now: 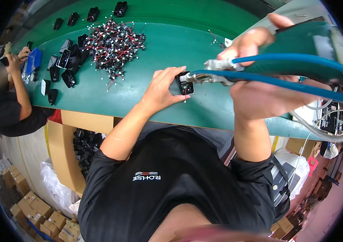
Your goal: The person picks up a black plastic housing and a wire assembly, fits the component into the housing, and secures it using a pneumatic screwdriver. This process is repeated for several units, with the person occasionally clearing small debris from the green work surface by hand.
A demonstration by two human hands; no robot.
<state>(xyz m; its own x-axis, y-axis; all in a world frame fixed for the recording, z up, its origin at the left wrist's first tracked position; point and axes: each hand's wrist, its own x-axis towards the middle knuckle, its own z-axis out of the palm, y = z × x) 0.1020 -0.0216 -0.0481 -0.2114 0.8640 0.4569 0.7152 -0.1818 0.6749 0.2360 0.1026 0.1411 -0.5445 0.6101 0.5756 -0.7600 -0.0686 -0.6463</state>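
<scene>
My left hand [160, 89] holds a small black plastic housing [187, 89] against the green tabletop, with the thumb and fingers on its sides. Red wire and a white connector show at the housing's open top. My right hand [256, 97] is wrapped around a dark green powered screwdriver [300, 46]. Two blue hoses run along this tool, and its metal nose [213, 76] reaches left to the housing. Whether the tip touches a screw is too small to tell.
A heap of wired black parts [113, 46] lies at the far left, beside loose black housings [72, 60]. Several more housings [93, 14] stand along the back. A co-worker [8, 97] sits at the left near a blue bin [33, 60]. An open carton [62, 149] stands below the table edge.
</scene>
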